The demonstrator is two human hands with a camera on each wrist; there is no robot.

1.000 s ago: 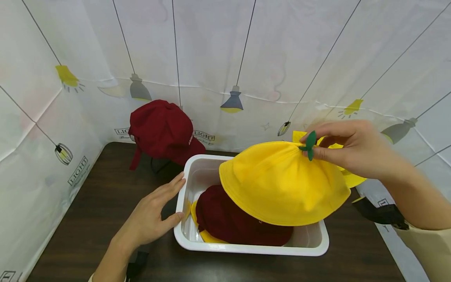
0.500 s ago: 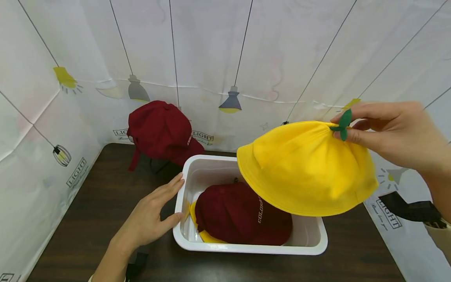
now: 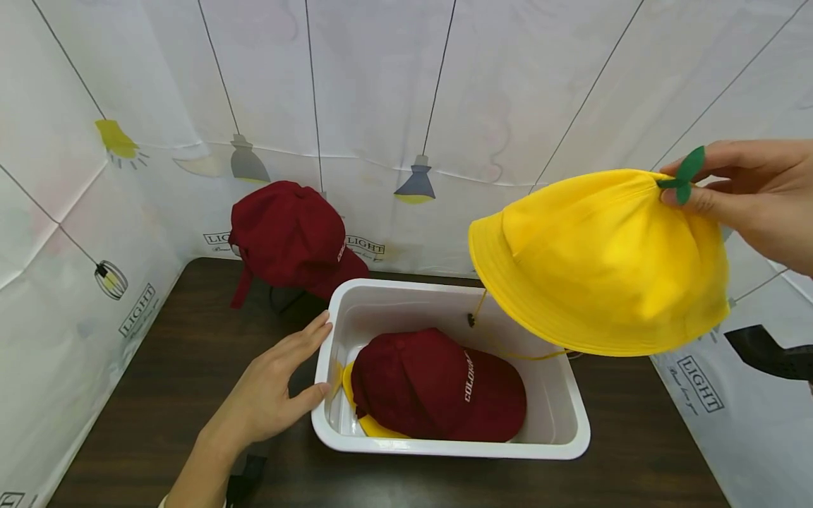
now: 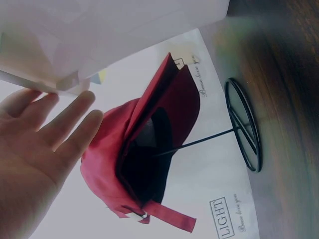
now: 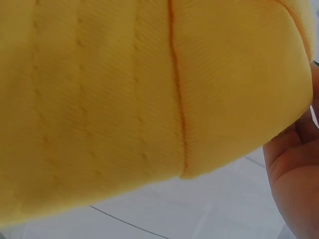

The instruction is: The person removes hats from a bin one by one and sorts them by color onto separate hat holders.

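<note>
My right hand (image 3: 756, 194) pinches a yellow bucket hat (image 3: 603, 268) at its crown, beside a green leaf-shaped tab (image 3: 686, 176). The hat hangs above the right end of a white plastic bin (image 3: 451, 449), with a yellow cord (image 3: 540, 356) dangling below its brim. In the right wrist view its stitched brim (image 5: 99, 109) fills most of the picture. My left hand (image 3: 269, 384) rests on the bin's left rim, fingers extended. Inside the bin lies a dark red baseball cap (image 3: 432, 388) with white lettering, over some yellow fabric (image 3: 381, 428).
Behind the bin's left corner, another red cap (image 3: 292, 236) sits on a black wire stand (image 4: 244, 124). The dark wooden table (image 3: 171, 367) meets white curtains (image 3: 368, 85) printed with lamps at the back and sides.
My right hand has lifted the yellow hat up and to the right, uncovering the red cap's lettering and the hat's cord. The left hand stays at the rim.
</note>
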